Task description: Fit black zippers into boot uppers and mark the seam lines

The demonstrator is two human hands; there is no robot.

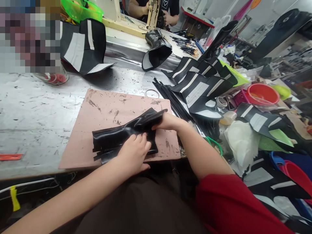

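Note:
A glossy black boot upper [112, 138] lies folded on a pinkish-brown board [83, 110], with a zipper tape end hanging at its left. Around the upper's raised right edge my right hand [167, 122] is closed, its fingertips hidden by the material. My left hand [136, 151] presses on the near side of the upper, its fingers bent and close together and its thumb sticking out toward my lap. Beside the board, to the right, lies a bundle of black strips [170, 99]. Green-handled scissors [214, 143] rest past my right forearm.
Black panels with white backing patches [197, 91] are stacked at right; another panel [84, 48] stands at back left. A shaped boot upper [157, 48] sits behind the board. Across the table, a person [170, 16] works at a machine [152, 14]. A red bowl [263, 92] stands far right.

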